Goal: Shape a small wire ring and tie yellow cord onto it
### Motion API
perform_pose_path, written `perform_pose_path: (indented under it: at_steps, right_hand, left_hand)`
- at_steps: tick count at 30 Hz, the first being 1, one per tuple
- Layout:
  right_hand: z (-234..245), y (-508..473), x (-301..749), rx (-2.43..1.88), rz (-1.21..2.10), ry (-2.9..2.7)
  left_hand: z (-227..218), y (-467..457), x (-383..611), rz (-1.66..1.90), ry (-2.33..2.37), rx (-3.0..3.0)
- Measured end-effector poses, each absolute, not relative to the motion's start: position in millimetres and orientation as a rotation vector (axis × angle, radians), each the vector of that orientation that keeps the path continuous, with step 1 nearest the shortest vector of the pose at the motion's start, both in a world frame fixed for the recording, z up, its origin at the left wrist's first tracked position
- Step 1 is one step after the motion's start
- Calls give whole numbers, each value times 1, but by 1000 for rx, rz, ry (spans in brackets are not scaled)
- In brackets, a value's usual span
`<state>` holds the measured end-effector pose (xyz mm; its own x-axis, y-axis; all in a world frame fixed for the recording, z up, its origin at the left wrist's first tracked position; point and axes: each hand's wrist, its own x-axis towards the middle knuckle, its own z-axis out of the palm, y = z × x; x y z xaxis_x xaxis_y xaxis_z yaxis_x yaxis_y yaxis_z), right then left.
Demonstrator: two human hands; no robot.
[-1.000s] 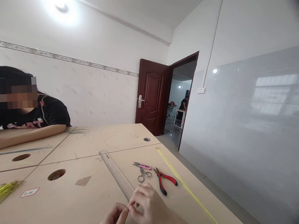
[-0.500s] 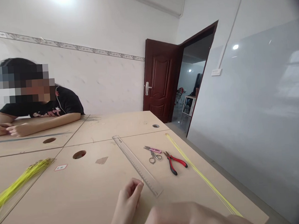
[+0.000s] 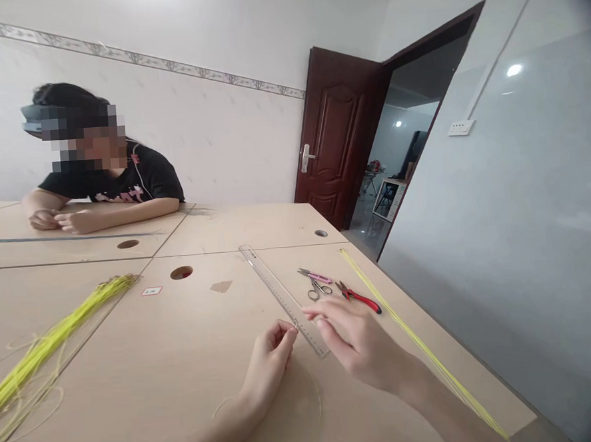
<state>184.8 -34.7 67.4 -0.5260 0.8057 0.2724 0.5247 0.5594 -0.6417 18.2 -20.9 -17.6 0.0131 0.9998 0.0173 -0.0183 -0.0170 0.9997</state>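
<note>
Light-wood counter [image 3: 210,386] was shown, pale wall [image 3: 220,139] behind. Thin cord [image 3: 319,396] was pinched in the left grip [image 3: 267,353], tip poking just past the fingertips, strand curving below. Right grip [image 3: 357,340] was held slightly parted, just right of it. Ruler [image 3: 283,298] was laid beyond the left grip; red-handled pliers [image 3: 364,301] beyond the right; yellow bundle [image 3: 67,340] well left of both.

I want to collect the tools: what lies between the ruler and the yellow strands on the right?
Head view: a pink-handled tool, scissors and red-handled pliers, the pliers partly hidden by the right hand.
</note>
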Motion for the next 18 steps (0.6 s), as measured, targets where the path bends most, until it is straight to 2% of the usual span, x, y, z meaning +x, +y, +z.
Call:
perform_pose_path:
  at_steps: [6, 13, 18]
  right_hand:
    - [17, -12, 194, -1304, 611, -2469]
    - [19, -44, 207, -1459, 625, -2549]
    - [-8, -50, 226, -1574, 680, -2518]
  left_hand:
    - [-19, -20, 17, 1262, 1185, 1243]
    - [-25, -17, 19, 1248, 1144, 1257]
    - [-27, -16, 19, 1225, 1146, 1258]
